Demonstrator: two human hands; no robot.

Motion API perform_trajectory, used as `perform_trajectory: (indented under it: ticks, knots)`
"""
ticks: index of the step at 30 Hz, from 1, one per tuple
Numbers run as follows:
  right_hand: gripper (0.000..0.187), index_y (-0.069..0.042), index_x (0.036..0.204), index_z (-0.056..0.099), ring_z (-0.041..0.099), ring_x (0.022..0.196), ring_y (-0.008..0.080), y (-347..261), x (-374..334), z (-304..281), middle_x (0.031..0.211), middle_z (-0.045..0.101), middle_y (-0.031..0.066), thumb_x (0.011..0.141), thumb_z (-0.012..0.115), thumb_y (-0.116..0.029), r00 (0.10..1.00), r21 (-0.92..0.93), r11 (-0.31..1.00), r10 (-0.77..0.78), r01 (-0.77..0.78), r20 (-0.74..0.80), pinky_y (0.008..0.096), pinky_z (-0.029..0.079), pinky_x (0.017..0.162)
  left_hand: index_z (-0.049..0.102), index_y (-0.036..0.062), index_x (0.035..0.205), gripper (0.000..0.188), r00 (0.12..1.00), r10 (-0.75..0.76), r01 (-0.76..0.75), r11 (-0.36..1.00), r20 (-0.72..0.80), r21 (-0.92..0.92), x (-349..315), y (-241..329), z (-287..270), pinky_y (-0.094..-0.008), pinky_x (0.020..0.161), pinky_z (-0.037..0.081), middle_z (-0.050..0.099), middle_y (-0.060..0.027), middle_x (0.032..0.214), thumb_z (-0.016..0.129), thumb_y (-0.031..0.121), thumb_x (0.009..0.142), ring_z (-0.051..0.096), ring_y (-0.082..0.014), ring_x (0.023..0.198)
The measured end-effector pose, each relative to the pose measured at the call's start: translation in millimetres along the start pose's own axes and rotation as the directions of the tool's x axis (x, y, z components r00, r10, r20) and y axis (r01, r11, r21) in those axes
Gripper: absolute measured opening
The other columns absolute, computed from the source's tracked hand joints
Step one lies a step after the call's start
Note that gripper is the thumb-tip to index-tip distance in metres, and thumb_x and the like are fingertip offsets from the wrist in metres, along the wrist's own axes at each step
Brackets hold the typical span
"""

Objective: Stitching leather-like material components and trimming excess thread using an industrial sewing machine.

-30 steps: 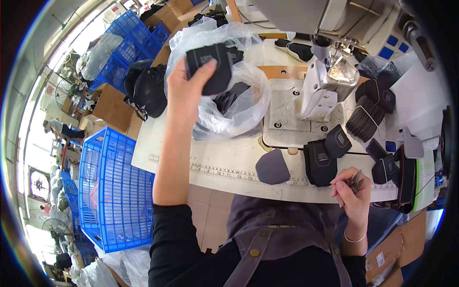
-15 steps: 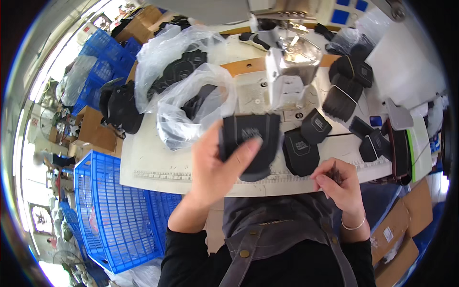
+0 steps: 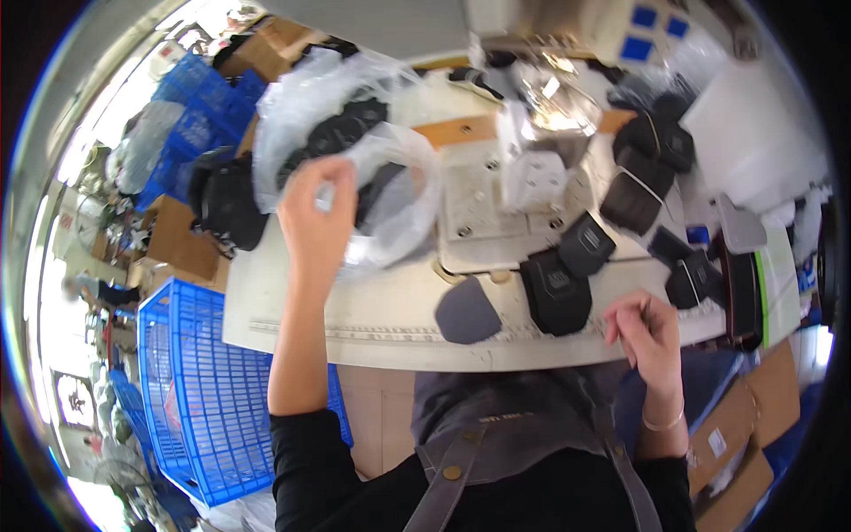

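Observation:
Blurred by motion, my left hand (image 3: 317,199) hangs over the two clear plastic bags, its fingers curled with a gap between them. I cannot tell whether it holds anything. The bags contain black pieces (image 3: 347,129). My right hand (image 3: 645,332) is closed near the table's front edge, around a small dark thing I cannot make out. To its left on the table lie a black padded piece (image 3: 557,301) with pale printing and another black piece (image 3: 587,245) overlapping it. Further left, a plain grey shield-shaped piece (image 3: 468,312) lies flat near a printed ruler strip (image 3: 381,333).
A sewing machine (image 3: 536,168) stands behind the pieces. Banded black stacks (image 3: 631,191) and smaller black pieces (image 3: 693,277) are at the right. A blue plastic crate (image 3: 217,390) stands left of the table, cardboard boxes (image 3: 736,426) at lower right.
My left hand has moved left and up to the bags; the black piece it held no longer shows in it. The grey piece now shows on the table. My right hand has shifted slightly right.

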State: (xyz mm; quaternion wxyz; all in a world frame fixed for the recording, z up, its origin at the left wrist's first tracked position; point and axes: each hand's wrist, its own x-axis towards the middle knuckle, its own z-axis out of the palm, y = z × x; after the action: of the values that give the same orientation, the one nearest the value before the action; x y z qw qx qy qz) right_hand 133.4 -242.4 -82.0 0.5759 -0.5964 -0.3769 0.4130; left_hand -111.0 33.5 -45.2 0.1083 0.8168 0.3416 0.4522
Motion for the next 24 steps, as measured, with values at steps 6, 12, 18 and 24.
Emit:
perform_trajectory:
  ticks: [6,12,18,24]
  knots:
    - [0.009,0.002,0.083,0.057,0.052,0.056,0.0108,-3,34,-2,0.065,0.056,0.0073,0.08,0.06,-0.005,0.875,-0.704,0.653,-0.474,0.278,-0.094,0.0236,0.038,0.05,0.059,0.001,0.097,0.033,0.82,0.025,0.013,0.998,0.572,-0.061,-85,64,26,-0.0288,0.068,0.045,0.058,-0.0083,0.081,0.071,0.011,0.069,0.055,-0.0198,0.072]
    - [0.025,-0.001,0.092,0.053,0.061,0.06,0.0221,7,55,13,0.071,0.059,0.0113,0.075,0.068,-0.01,0.931,-0.682,0.724,-0.31,0.098,-0.194,0.0296,0.045,0.053,0.056,0.002,0.098,0.044,0.708,-0.213,0.252,0.967,0.673,0.04,-96,66,30,-0.0318,0.071,0.044,0.053,-0.0096,0.083,0.076,0.015,0.061,0.054,-0.024,0.08]
    - [0.027,-0.004,0.094,0.053,0.054,0.06,0.0144,21,61,17,0.069,0.057,0.0081,0.073,0.069,-0.008,0.872,-0.655,0.741,-0.411,0.15,-0.265,0.0255,0.044,0.055,0.056,0.0014,0.094,0.042,0.835,-0.074,0.062,0.997,0.546,0.04,-98,61,33,-0.0325,0.068,0.044,0.052,-0.0104,0.087,0.077,0.015,0.061,0.054,-0.024,0.079]
    - [0.03,-0.003,0.103,0.055,0.044,0.056,0.008,12,57,28,0.069,0.053,0.0027,0.075,0.065,-0.002,0.842,-0.602,0.762,-0.472,0.239,-0.262,0.0217,0.038,0.053,0.055,0.001,0.095,0.043,0.729,-0.247,0.3,0.953,0.639,0.026,-94,69,30,-0.032,0.068,0.044,0.052,-0.0099,0.084,0.077,0.016,0.061,0.053,-0.0235,0.076]
